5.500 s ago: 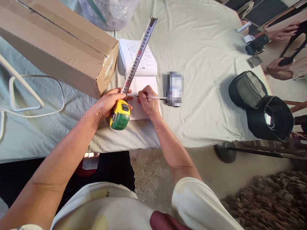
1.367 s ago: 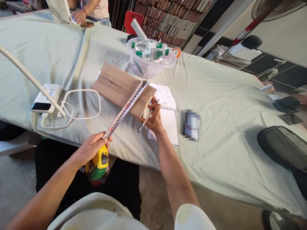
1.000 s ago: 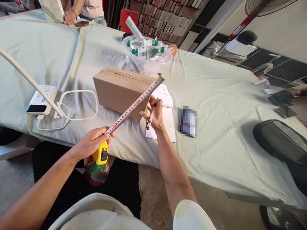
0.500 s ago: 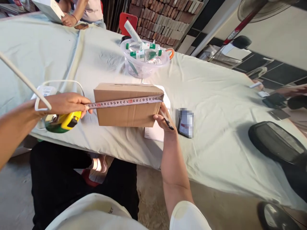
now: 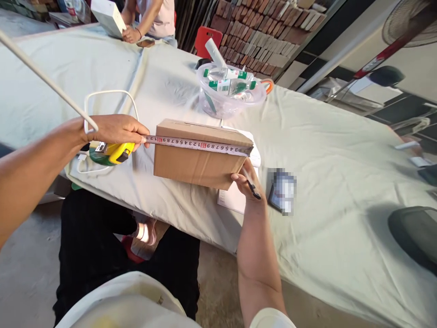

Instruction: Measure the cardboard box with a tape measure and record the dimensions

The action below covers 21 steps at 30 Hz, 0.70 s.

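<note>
A brown cardboard box point(image 5: 194, 166) is held up over the table, its long side facing me. Along that side runs the pulled-out blade of a yellow and green tape measure point(image 5: 114, 153). My left hand point(image 5: 119, 130) is closed, pinching the blade just past the box's left edge, with the case hanging below the fingers. At the right end, my right hand point(image 5: 248, 180) is closed around the box's corner, close to the blade's tip. A dark pen point(image 5: 254, 190) also sticks out of this hand. Papers point(image 5: 232, 199) lie under the box, partly hidden.
A clear plastic basket point(image 5: 215, 107) with bottles stands behind the box. Right of my right hand lies a phone point(image 5: 282, 191), its screen blurred. A white cable point(image 5: 48, 79) crosses at left. Another person point(image 5: 155, 18) holds a white box at the far side.
The whole view has shifted, so everything sits further right. The box and blade now slope down slightly to the right. Both hands keep their hold.
</note>
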{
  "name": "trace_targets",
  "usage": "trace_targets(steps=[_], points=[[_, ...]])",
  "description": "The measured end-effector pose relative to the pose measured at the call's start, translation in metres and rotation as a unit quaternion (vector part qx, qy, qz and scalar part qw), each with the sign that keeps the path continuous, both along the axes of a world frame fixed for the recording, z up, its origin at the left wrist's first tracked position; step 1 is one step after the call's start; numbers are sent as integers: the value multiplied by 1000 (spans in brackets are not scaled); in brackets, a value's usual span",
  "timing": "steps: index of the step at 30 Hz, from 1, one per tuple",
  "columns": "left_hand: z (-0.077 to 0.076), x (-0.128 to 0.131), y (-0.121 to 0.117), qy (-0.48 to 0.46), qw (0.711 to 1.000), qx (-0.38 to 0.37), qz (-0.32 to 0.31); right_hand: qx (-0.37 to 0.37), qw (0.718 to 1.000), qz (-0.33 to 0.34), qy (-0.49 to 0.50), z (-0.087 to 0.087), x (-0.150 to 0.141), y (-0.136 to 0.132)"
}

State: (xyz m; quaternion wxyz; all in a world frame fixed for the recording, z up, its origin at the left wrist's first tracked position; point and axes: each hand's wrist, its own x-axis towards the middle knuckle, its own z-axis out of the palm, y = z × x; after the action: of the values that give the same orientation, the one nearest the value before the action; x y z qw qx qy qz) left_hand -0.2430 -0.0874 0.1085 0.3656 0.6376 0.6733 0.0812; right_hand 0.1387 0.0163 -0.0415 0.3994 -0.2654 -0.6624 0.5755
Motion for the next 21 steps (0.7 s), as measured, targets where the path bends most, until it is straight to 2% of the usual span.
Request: trace_targets(steps=[3, 5, 7, 13, 17, 21], points=[[-8, 12, -12, -65, 997, -16, 44, -3, 999, -41, 6, 0, -7, -1], [-19, 24, -24, -130, 988, -31, 82, -17, 997, -76, 19, 0, -14, -3], [-35, 39, -37, -188, 974, -39, 119, -44, 992, -110, 37, 0, -22, -5], [-85, 88, -61, -328, 933, -25, 144, -125, 978, -150, 73, -1, -34, -7], [-105, 114, -60, -308, 936, 31, 170, -163, 970, -154, 98, -1, -36, -6], [-110, 127, -58, -260, 947, 52, 182, -184, 955, -190, 132, 2, -39, -8]])
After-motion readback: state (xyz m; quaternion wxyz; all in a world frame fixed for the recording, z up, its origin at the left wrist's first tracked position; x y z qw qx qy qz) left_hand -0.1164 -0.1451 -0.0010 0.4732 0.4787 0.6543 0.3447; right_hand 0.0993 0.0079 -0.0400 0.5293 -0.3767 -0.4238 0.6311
